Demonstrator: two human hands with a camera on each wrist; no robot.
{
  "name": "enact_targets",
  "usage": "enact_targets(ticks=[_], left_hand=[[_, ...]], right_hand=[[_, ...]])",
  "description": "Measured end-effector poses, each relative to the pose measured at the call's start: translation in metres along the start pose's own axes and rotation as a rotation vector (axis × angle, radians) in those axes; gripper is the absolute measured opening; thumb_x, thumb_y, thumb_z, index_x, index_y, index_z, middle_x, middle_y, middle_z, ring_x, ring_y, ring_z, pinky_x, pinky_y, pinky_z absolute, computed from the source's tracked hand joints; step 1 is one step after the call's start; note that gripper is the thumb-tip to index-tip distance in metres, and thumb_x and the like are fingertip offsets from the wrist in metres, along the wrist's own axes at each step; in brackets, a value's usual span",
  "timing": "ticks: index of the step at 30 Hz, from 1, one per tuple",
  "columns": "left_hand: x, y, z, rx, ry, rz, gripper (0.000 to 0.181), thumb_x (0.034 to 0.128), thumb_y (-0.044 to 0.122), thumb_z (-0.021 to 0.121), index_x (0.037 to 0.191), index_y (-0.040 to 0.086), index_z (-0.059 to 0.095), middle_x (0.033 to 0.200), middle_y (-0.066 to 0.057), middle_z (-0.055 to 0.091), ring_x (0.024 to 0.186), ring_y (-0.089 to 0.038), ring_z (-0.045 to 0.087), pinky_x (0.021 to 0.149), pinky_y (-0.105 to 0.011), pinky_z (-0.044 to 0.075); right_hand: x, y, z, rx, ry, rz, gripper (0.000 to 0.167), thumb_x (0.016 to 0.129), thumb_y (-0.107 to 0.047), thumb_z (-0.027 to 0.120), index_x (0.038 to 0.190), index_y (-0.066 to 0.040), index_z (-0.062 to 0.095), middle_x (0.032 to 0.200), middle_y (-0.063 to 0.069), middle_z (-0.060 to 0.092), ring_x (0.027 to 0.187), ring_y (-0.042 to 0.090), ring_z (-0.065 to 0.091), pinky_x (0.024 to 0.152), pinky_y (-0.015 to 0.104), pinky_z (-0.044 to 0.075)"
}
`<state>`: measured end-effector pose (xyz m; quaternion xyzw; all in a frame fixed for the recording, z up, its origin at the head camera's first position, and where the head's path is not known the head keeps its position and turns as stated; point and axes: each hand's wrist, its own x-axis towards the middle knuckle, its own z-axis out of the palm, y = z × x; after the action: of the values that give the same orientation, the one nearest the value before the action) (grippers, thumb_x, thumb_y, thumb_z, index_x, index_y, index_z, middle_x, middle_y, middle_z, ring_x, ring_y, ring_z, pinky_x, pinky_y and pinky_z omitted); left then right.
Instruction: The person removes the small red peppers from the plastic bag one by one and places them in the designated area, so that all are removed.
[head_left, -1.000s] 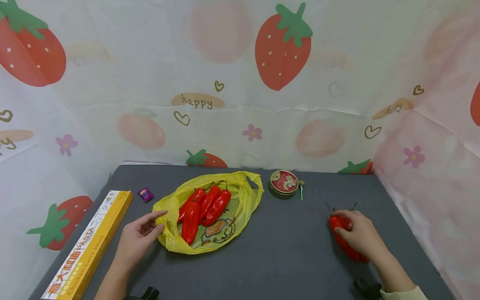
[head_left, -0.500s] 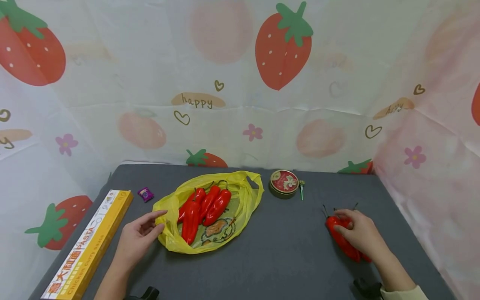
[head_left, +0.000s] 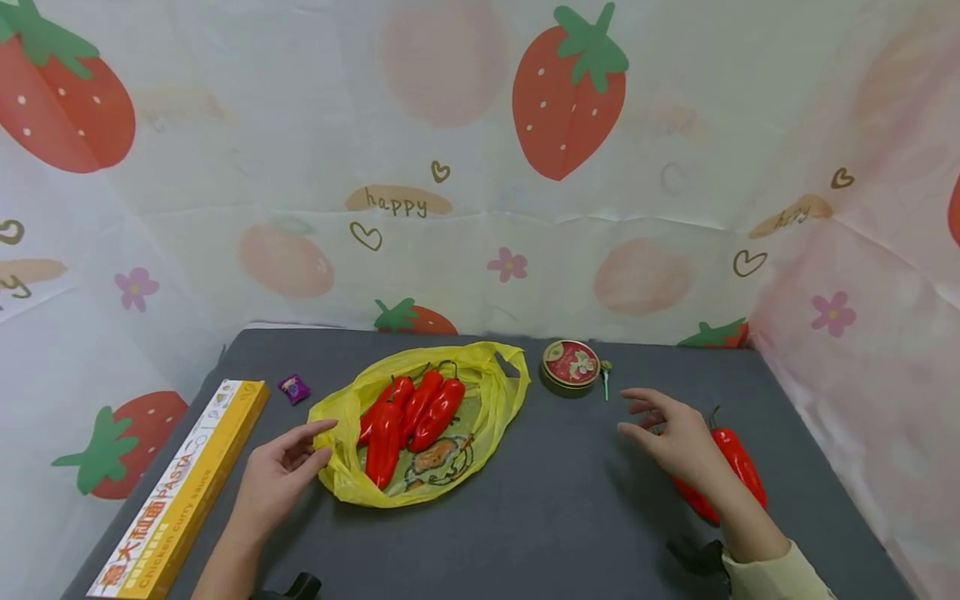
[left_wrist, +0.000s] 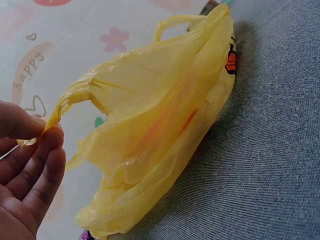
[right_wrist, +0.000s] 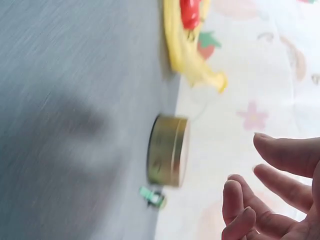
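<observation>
My left hand (head_left: 277, 475) pinches a handle of the yellow plastic bag (head_left: 347, 483) between thumb and fingers, as the left wrist view shows. Several shiny red chili peppers (head_left: 438, 414) lie in the bag's wide mouth. On the right, my right hand (head_left: 678, 437) hovers above the table with its fingers apart and nothing between them. Partly hidden behind that hand and wrist, more red chili peppers (head_left: 741, 467) lie on the table; how many cannot be told. In the right wrist view, the right hand (right_wrist: 280, 195) is near a round tin (right_wrist: 167, 150).
Behind and right of the bag stands the round tin with a red lid (head_left: 570, 363), beside a small green-stemmed item (head_left: 606, 379). A small purple packet (head_left: 293, 389) lies left of the bag. A long yellow pasta box (head_left: 180, 492) runs along the table's left edge.
My right hand has let go of the red peppers at right and moved left and slightly away from me, leaving them on the table. The left hand stays at the bag.
</observation>
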<state>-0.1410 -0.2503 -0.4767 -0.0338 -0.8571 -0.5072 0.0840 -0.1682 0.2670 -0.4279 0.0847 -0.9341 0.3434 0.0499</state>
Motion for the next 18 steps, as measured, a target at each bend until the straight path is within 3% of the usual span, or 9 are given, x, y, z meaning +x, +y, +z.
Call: enact_targets(ticks=[13, 18], left_hand=[[0.001, -0.001, 0.000, -0.016, -0.002, 0.008, 0.034, 0.0977, 0.022, 0.068, 0.129, 0.009, 0.068, 0.121, -0.014, 0.070, 0.088, -0.006, 0.060, 0.077, -0.015, 0.055], [0.000, -0.004, 0.000, -0.012, 0.000, 0.014, 0.033, 0.0977, 0.022, 0.068, 0.128, 0.009, 0.068, 0.117, -0.013, 0.070, 0.086, -0.008, 0.060, 0.074, -0.017, 0.056]], right_hand=[[0.027, -0.051, 0.035, 0.084, -0.042, -0.031, 0.052, 0.090, -0.022, 0.078, 0.137, -0.011, 0.059, 0.117, 0.012, 0.071, 0.100, 0.027, 0.071, 0.080, 0.045, 0.059], [0.040, -0.066, 0.052, 0.172, -0.094, -0.019, 0.049, 0.091, -0.023, 0.077, 0.136, -0.013, 0.061, 0.122, 0.013, 0.070, 0.103, 0.027, 0.070, 0.085, 0.047, 0.058]])
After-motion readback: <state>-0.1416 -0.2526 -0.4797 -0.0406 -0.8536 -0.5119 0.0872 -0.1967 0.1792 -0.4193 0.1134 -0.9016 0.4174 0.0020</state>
